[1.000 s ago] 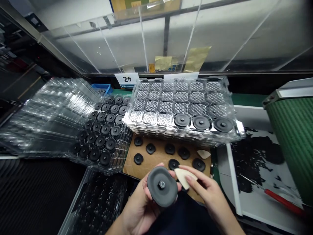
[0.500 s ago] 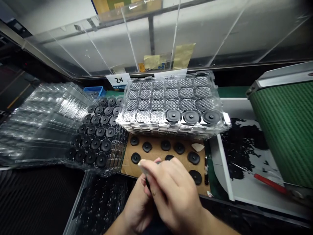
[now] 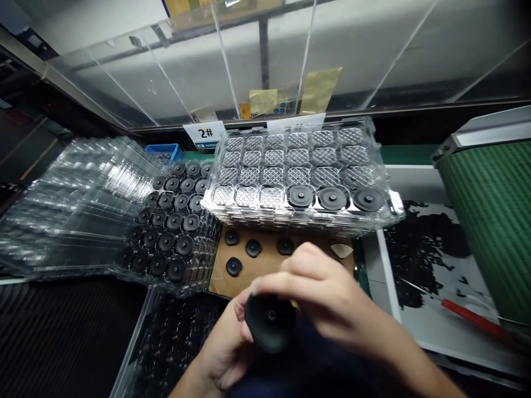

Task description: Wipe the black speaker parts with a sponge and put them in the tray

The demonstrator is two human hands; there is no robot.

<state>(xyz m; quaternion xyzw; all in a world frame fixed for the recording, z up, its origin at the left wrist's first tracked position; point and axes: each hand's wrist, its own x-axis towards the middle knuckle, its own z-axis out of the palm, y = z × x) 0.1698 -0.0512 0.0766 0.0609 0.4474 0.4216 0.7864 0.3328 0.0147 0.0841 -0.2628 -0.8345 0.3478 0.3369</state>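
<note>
A round black disc (image 3: 270,325) with a small metal-like centre is held up in front of me, its face toward the camera. My left hand (image 3: 226,342) is closed on its left edge. With bent fingers, my right hand (image 3: 327,287) pinches the upper rim; some of its fingertips are hidden behind the disc. Beyond the hands, similar black discs (image 3: 253,248) lie loose on a brown cardboard sheet (image 3: 265,270), partly covered by my right hand.
Behind the cardboard stands a stack of clear trays (image 3: 298,177), with 3 discs in its front row. Filled trays (image 3: 182,221) stand to its left under clear lids (image 3: 74,210). At right are a white bin (image 3: 388,276) with black scraps, a red-handled tool (image 3: 473,318) and a green conveyor belt (image 3: 489,232).
The disc has turned into view between my hands, its face now showing. My right hand has opened out to the right and now touches the upper rim. The view has shifted slightly.
</note>
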